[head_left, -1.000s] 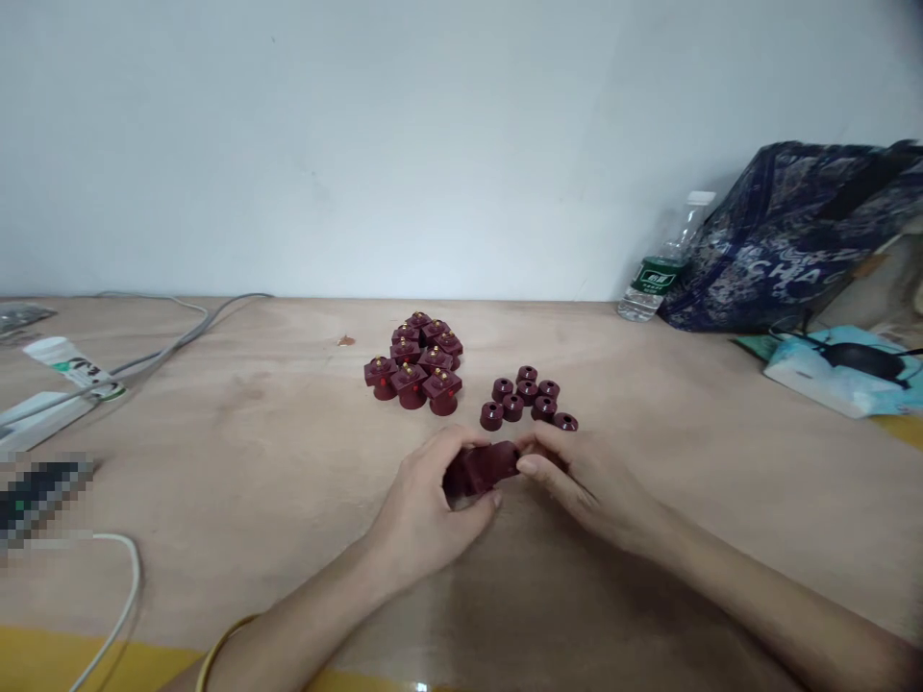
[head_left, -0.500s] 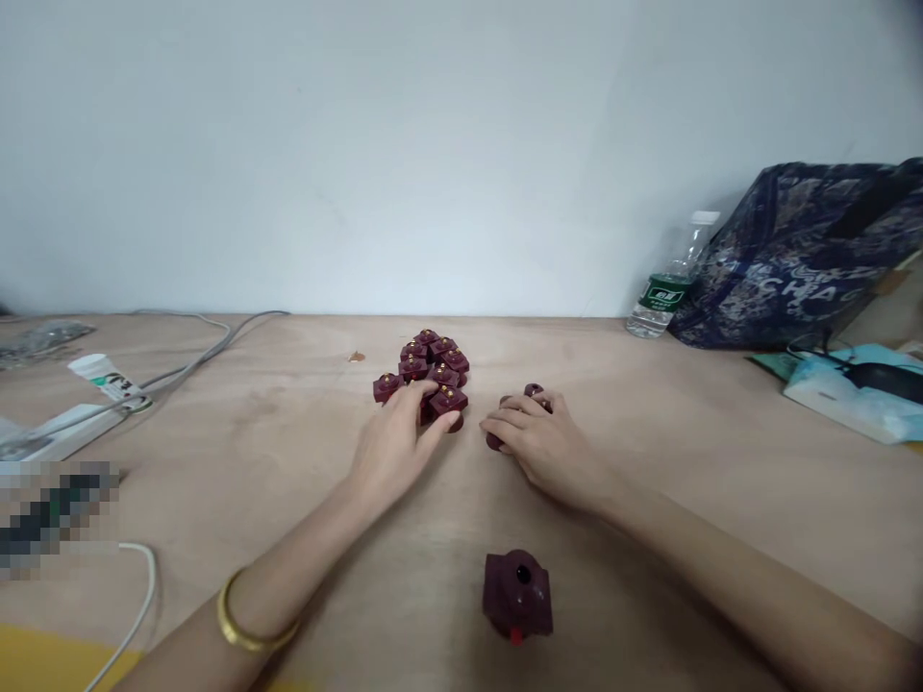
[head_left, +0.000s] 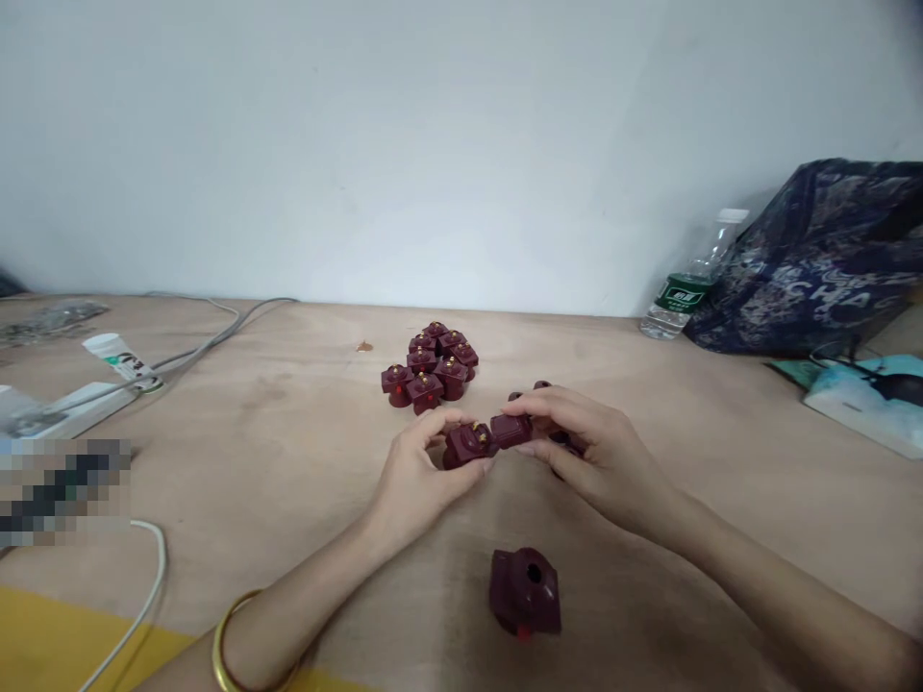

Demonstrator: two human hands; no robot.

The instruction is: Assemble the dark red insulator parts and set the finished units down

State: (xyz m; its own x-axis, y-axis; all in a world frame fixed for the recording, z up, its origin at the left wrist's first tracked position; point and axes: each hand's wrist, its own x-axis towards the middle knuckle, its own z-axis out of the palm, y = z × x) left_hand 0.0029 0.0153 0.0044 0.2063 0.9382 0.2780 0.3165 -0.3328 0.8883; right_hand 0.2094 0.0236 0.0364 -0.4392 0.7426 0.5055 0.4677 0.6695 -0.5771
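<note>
Between the thumb and fingers of my left hand (head_left: 425,471) is a dark maroon plastic part (head_left: 467,444) with brass-coloured pins on top. My right hand (head_left: 595,437) pinches a smaller maroon block (head_left: 511,431) by its right side. The two pieces meet or nearly meet; whether they touch, I cannot tell. Just beyond them stands a cluster of similar maroon parts (head_left: 424,389) with brass pins. Partly hidden behind my right hand are more maroon pieces (head_left: 542,384). Nearer to me, a single maroon housing (head_left: 525,591) with a dark round hole and a red bit sits on the table.
A water bottle (head_left: 678,293) leans by a dark patterned bag (head_left: 808,269) at the back right. On the left lie grey cables (head_left: 216,336), a white tube (head_left: 119,358) and a power strip (head_left: 79,408). A pale wall closes off the table's (head_left: 303,423) far side.
My left hand has taken a pinned part from the cluster and brought it nearer. My right hand has lifted a small block to meet it. The view has shifted slightly.
</note>
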